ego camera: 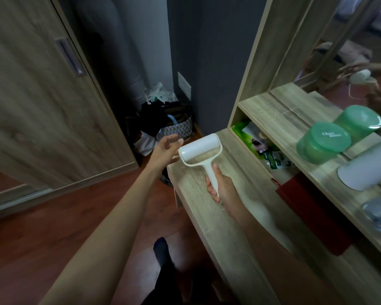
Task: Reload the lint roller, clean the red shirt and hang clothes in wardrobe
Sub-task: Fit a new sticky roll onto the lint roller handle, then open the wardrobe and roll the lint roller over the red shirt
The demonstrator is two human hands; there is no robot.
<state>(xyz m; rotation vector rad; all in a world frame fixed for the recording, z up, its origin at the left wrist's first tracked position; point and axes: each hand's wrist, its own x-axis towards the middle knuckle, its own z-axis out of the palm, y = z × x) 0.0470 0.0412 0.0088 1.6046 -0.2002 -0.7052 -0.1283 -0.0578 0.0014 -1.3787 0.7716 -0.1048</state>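
My right grip (220,188) is clamped round the lint roller (199,148) handle, holding it over the wooden worktop (240,164), left grip (165,150) is apart, straight fingers right at the roll's end

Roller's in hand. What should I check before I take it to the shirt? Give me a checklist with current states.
1. Grip on handle: ok. The right hand curls round the lint roller handle.
2. Roll seated in frame: ok as far as shows. The white roll spans both frame arms.
3. Left hand off the roll: not ok. Its fingers are at the roll's left end.
4. Fresh sticky sheet exposed: cannot tell.
5. Red shirt located: cannot tell. A red thing under the shelf is unclear.
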